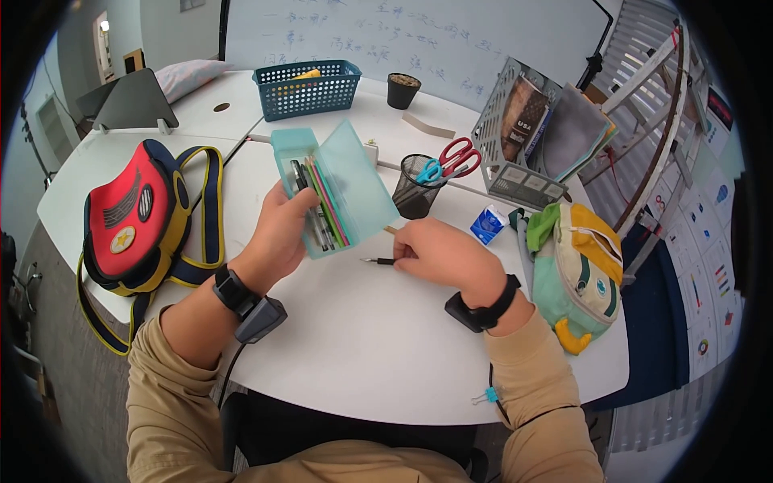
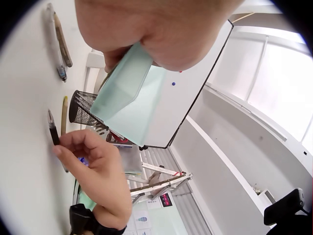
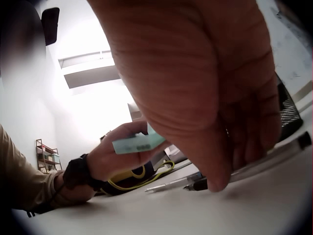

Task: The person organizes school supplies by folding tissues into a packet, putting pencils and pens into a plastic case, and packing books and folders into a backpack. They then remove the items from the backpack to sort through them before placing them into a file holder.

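Note:
My left hand [image 1: 278,229] grips a translucent teal pencil case [image 1: 357,187] whose lid stands open to the right. Several pens and coloured pencils [image 1: 320,201] lie inside, next to the left thumb. Just right of the case, my right hand [image 1: 443,253] pinches a black-gripped pen [image 1: 383,261] low over the table, its point facing left. In the left wrist view, thumb and curled fingers meet on that pen [image 2: 54,131], with a wooden pencil [image 2: 64,115] beside it. Farther off, a clear pen [image 2: 55,46] and another pencil [image 2: 63,43] lie together on the white tabletop.
A black mesh cup [image 1: 415,187] with scissors stands beyond the right hand, near a small blue-and-white packet [image 1: 488,224]. A red bag [image 1: 129,217] lies left, a green-and-cream bag [image 1: 576,274] right. Behind are a blue basket [image 1: 307,88], a potted plant [image 1: 403,91] and a file holder [image 1: 519,179].

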{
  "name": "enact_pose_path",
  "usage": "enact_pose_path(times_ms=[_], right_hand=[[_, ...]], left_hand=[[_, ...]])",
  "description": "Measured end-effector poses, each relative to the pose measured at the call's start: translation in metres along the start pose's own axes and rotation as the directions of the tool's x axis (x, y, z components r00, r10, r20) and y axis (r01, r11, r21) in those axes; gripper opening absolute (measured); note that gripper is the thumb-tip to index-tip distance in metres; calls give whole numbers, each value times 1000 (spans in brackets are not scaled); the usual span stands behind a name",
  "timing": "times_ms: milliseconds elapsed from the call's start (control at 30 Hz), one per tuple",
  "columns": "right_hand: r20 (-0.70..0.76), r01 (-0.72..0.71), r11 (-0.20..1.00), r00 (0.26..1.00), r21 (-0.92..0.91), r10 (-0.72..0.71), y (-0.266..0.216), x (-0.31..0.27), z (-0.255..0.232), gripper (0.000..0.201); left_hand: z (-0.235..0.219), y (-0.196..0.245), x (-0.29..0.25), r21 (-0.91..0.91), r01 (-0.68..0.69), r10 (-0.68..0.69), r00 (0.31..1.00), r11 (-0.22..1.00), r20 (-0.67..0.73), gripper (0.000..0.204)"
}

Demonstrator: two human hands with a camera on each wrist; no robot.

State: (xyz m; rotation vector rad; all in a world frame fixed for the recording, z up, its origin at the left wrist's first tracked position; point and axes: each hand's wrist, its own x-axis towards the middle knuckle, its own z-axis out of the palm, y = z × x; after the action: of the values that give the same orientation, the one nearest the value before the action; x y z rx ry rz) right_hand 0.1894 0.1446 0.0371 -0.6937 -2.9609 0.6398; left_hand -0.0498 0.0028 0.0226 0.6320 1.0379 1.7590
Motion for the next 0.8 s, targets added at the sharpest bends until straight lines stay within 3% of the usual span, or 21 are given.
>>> enact_pose_path(times_ms=[133,233,333,467,633,800], right_hand=[[235,33,989,970,141,-66,-30,-24,-39,22],[169,37,875,976,483,-134,-64,-41,-59,27],[50,7,676,997,737,-65,-74,-39,-51,26],[-150,-1,752,980,659,132,-85,-33,-31,23],[-212,12,853,970,521,116,-85,-27,-11,25],[-217,27,870,972,493,92,-83,-21,2,25]], left_hand=[[-1,-8,1,3,-40,39,998,999,49,50],[-3,-16,1,-3,-51,51,995,999,90,49],[6,-20,-6,-24,-5,7,995,1000,97,47],[9,-33,-12,-131,113,-86,976,985,198,48],[20,-44,-29,-190,240,-157,915,952,371,56],[16,-53,-26,-180,239,-158,914,954,373,54]])
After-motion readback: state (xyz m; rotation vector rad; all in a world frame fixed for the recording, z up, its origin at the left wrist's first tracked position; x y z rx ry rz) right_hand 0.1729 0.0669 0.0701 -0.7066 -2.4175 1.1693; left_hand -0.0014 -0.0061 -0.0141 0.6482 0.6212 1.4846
